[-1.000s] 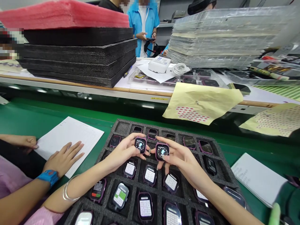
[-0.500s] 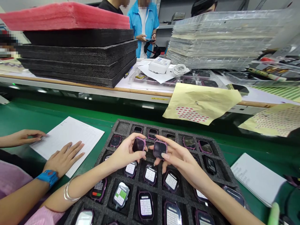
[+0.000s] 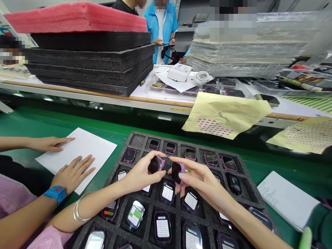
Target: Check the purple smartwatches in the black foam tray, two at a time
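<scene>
In the middle of the frame, I am holding two dark-screened, purple-framed square watches above the tray. The left watch is tilting, its glossy screen facing me and turning toward the left of the frame, its smooth purple side showing along the right. The right watch is standing more upright, its long axis running roughly up and down the frame, its screen angling left. My left hand is pinching one between thumb and fingers; my right hand is gripping the other the same way, the two hands nearly meeting. My fingers are covering parts of both frames.

Beneath, a dark grey, grainy foam tray with squarish compartments is holding more rounded-corner watches, some showing white grids. My forearms are hiding some compartments. The tray is lying on a smooth green tabletop.

At left, another person's two hands are resting open on a white printed sheet. At right, a white paper stack is lying. A creased yellow sheet is hanging over the shelf edge, between a pink-topped black foam stack at upper left and a clear plastic tray stack at upper right.
</scene>
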Demonstrator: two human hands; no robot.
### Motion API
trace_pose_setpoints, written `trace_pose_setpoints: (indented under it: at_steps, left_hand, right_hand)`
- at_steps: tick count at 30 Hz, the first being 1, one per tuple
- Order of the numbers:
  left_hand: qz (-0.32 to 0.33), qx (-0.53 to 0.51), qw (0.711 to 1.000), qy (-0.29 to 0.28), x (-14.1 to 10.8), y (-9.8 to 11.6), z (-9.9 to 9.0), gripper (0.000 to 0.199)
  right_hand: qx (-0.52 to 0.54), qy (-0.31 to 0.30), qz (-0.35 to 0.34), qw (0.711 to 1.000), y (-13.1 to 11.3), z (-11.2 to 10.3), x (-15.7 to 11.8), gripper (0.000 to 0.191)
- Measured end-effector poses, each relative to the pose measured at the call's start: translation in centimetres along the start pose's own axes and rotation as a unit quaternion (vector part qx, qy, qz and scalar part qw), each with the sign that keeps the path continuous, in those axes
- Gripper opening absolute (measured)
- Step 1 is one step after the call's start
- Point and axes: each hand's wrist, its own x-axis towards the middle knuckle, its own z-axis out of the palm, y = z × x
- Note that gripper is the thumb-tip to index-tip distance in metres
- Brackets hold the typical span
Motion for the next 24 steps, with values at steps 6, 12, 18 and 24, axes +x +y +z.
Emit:
trace_pose_setpoints:
  at_steps: [6, 12, 18, 24]
  left_hand:
    - [0.014, 0.032, 0.999, -0.004, -0.04, -0.04, -0.26, 0.033]
    - [0.020, 0.028, 0.999, 0.010, -0.06, -0.03, -0.35, 0.036]
    - [0.031, 0.041, 0.999, 0.007, -0.15, -0.10, -0.46, 0.036]
    - [0.039, 0.052, 0.998, 0.007, -0.20, 0.27, -0.51, 0.035]
  right_hand:
    - [-0.010, 0.012, 0.011, 1.000, -0.04, -0.31, 0.09, 0.043]
    - [-0.032, -0.008, 0.008, 0.999, 0.09, -0.60, -0.05, 0.041]
    - [-0.033, 0.003, 0.020, 0.999, 0.23, -0.54, -0.21, 0.041]
    - [-0.029, 0.010, 0.020, 0.999, 0.12, -0.53, -0.13, 0.043]
